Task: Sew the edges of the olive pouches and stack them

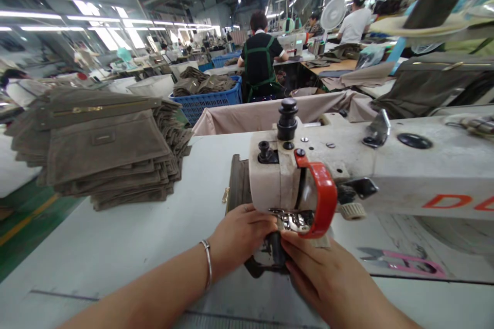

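A brown fabric panel with a gold zipper pull lies under the head of a white sewing machine. My left hand, a silver bracelet at its wrist, has its fingers pressed together on the panel's near part, just left of the presser foot. On the other side, my right hand has closed fingers at the work beside the foot. Its fingertips are partly hidden under the red guard. Between both hands sits a black attachment. The needle point cannot be made out.
A tall stack of brown fabric pieces stands left on the white table. Pink-handled snips lie right, under the machine arm. Ahead are a pink cloth-lined bin, a full blue basket and a seated person.
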Motion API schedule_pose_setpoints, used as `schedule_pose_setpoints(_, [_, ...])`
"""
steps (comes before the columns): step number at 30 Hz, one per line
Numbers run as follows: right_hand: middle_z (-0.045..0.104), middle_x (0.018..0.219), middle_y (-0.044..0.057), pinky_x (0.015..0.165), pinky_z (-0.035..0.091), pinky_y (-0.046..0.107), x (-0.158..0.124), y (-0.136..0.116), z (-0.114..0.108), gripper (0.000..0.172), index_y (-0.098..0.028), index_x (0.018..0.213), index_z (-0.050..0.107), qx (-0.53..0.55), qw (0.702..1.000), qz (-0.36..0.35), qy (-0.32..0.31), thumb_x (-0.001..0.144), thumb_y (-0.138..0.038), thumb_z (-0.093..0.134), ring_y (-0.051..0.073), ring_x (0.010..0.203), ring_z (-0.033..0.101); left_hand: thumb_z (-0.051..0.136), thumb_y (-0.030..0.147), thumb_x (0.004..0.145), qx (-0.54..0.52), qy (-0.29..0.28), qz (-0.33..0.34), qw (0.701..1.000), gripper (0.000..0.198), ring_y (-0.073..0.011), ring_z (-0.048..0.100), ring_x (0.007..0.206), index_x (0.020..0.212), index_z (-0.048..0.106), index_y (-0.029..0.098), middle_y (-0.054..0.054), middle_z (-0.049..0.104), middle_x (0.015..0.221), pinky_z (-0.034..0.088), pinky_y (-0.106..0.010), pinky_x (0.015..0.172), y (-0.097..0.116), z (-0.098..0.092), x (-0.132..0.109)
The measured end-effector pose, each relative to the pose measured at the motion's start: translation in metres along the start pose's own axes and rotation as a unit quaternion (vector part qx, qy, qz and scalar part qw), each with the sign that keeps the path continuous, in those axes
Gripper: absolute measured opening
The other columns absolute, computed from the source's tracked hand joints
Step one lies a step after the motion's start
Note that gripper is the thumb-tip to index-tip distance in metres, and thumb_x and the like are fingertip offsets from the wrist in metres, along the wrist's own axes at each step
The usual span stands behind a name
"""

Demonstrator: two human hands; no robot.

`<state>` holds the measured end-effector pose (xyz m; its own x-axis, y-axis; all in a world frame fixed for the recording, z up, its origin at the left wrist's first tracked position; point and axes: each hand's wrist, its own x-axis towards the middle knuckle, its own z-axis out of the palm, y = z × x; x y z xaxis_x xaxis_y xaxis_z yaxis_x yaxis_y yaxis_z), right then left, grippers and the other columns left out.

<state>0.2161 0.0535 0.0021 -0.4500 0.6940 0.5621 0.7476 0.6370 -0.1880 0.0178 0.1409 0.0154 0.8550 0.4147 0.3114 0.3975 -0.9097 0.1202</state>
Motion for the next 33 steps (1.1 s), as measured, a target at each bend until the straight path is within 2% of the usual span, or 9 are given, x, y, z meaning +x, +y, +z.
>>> schedule_pose_setpoints(4, [0.069,0.106,0.009,0.082,0.059,0.043,0.003,0.0,0.0,0.03,-0.012,0.108,0.066,-0.004,1.0,-0.009,0.01,0.086,-0.009,0.045,0.024,0.095,0.065,0.055,0.013,0.09,0.02,-0.026,-0.025,0.999,0.018,-0.0171,0.06,0.106,0.105,0.062,0.019,-0.001,0.068,0.107,0.043,-0.034,0.102,-0.008,0.005,0.007])
schedule_pose_setpoints(13, [0.069,0.106,0.007,0.084,0.057,0.041,0.006,0.001,0.0,0.027,-0.016,0.106,0.067,0.042,0.999,0.028,-0.005,0.086,-0.011,0.048,0.022,0.094,0.063,0.053,0.019,0.094,-0.011,0.007,-0.06,0.998,0.017,-0.0175,0.058,0.109,0.105,0.065,0.024,0.003,0.068,0.106,0.042,-0.036,0.103,-0.02,0.013,0.006])
schedule_pose_setpoints(18, [0.068,0.107,0.007,0.087,0.054,0.041,0.005,0.001,-0.001,0.027,-0.015,0.107,0.066,0.063,0.997,0.04,-0.006,0.088,-0.012,0.047,0.022,0.095,0.061,0.054,0.02,0.093,0.017,-0.012,-0.057,0.998,0.017,-0.0185,0.059,0.105,0.105,0.066,0.024,0.002,0.068,0.108,0.045,-0.036,0.099,-0.015,0.01,0.006])
schedule_pose_setpoints(22, [0.068,0.108,0.008,0.088,0.054,0.042,0.005,0.0,-0.002,0.029,-0.014,0.107,0.066,0.073,0.996,0.046,-0.033,0.088,-0.01,0.046,0.023,0.096,0.061,0.054,0.02,0.092,0.03,-0.005,-0.078,0.996,0.016,-0.0211,0.063,0.095,0.099,0.068,0.023,-0.001,0.07,0.1,0.051,-0.037,0.09,-0.013,0.006,0.008])
schedule_pose_setpoints(25, [0.068,0.108,0.009,0.087,0.053,0.044,0.005,0.0,-0.002,0.029,-0.014,0.108,0.066,0.071,0.995,0.048,-0.05,0.087,-0.011,0.047,0.024,0.097,0.061,0.053,0.018,0.092,0.028,-0.008,-0.084,0.996,0.017,-0.0224,0.06,0.102,0.099,0.068,0.022,-0.002,0.069,0.104,0.048,-0.04,0.095,-0.013,-0.002,0.009])
schedule_pose_setpoints(27, [0.068,0.107,0.009,0.087,0.053,0.044,0.004,0.001,-0.003,0.028,-0.015,0.108,0.067,0.075,0.995,0.05,-0.049,0.087,-0.011,0.047,0.024,0.096,0.061,0.053,0.017,0.091,0.026,-0.016,-0.088,0.996,0.02,-0.0231,0.057,0.108,0.105,0.066,0.023,-0.003,0.067,0.111,0.045,-0.041,0.099,-0.008,-0.01,0.007])
schedule_pose_setpoints(29, [0.069,0.105,0.008,0.087,0.053,0.043,0.003,0.003,-0.005,0.027,-0.017,0.107,0.067,0.088,0.994,0.054,-0.046,0.087,-0.012,0.049,0.023,0.096,0.062,0.058,0.021,0.089,0.024,-0.036,-0.122,0.992,0.026,-0.0253,0.056,0.109,0.115,0.061,0.023,-0.005,0.064,0.115,0.047,-0.044,0.097,0.005,-0.021,0.002])
schedule_pose_setpoints(31, [0.069,0.104,0.007,0.087,0.053,0.042,0.001,0.006,-0.008,0.029,-0.019,0.109,0.066,0.104,0.992,0.059,-0.048,0.086,-0.01,0.051,0.023,0.096,0.062,0.066,0.031,0.084,0.011,-0.072,-0.174,0.982,0.039,-0.0276,0.058,0.105,0.121,0.058,0.02,-0.009,0.062,0.117,0.05,-0.046,0.093,0.025,-0.032,-0.007])
schedule_pose_setpoints(33, [0.069,0.105,0.007,0.086,0.053,0.042,-0.002,0.008,-0.011,0.035,-0.02,0.115,0.064,0.11,0.991,0.062,-0.054,0.084,-0.008,0.052,0.023,0.096,0.062,0.073,0.039,0.077,-0.019,-0.113,-0.192,0.975,0.05,-0.0273,0.059,0.101,0.12,0.058,0.018,-0.011,0.06,0.117,0.053,-0.044,0.09,0.048,-0.039,-0.016])
